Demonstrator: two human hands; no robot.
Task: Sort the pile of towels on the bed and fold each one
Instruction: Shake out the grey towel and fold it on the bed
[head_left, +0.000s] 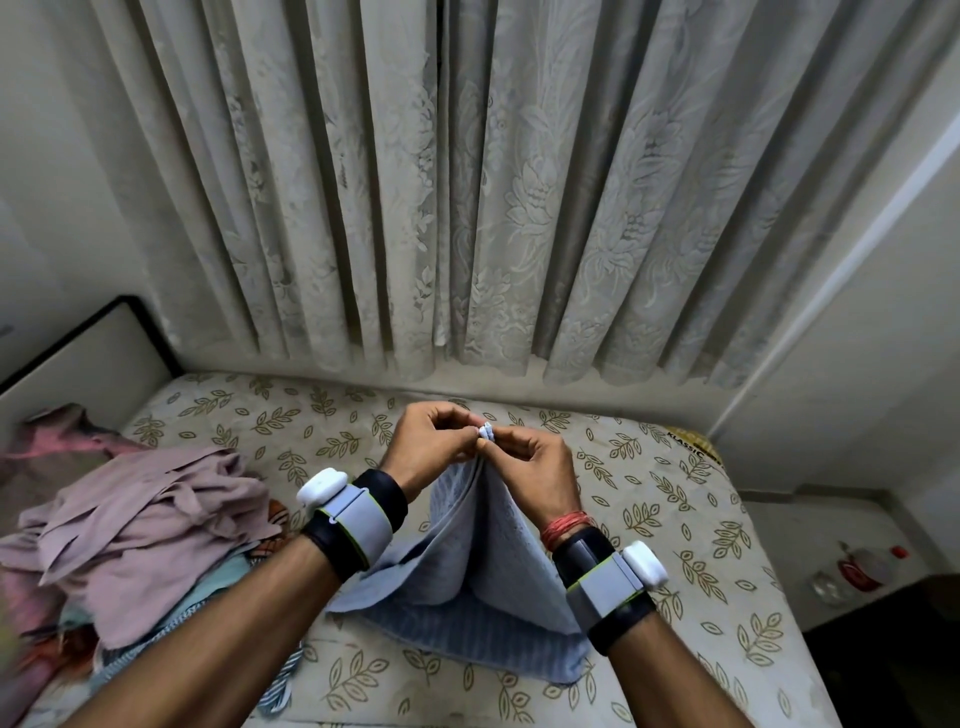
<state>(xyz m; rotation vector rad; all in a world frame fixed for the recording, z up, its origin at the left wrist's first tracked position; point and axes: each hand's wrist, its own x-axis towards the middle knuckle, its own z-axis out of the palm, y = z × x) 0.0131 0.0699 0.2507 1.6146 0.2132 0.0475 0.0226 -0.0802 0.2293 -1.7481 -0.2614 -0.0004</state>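
Head view, looking down at the bed (675, 519), which has a leaf-print cover.

- Left hand (434, 444) and right hand (537, 465) meet above the middle of the bed, knuckles near touching. Fingers (511, 448) of both are curled and pinching the bunched top edge of a pale blue towel (483, 566). A small white nub of fabric shows between the two grips.
- The blue towel hangs from that pinch in two layers, doubled along its length. Its lower part spreads on the bed between the forearms, so it is only partly lifted.
- Pile of towels (140, 525) lies on the left side of the bed, well apart from the hands. A mauve cloth sits crumpled on top, with striped and teal pieces showing underneath. Nothing in it looks folded.
- Grey and black wrist bands (348, 519) on both arms. Lace curtain (467, 182) behind the bed, headboard (88, 358) far left.

Progress, as judged: early. One towel is out of the pile and mid-fold, apparently at the first halving, with corners being matched. No finished folded stack is in view, though the near edge of the bed is hidden by the arms. Left to do: lay the blue one flat, fold it down, then work through the whole heap
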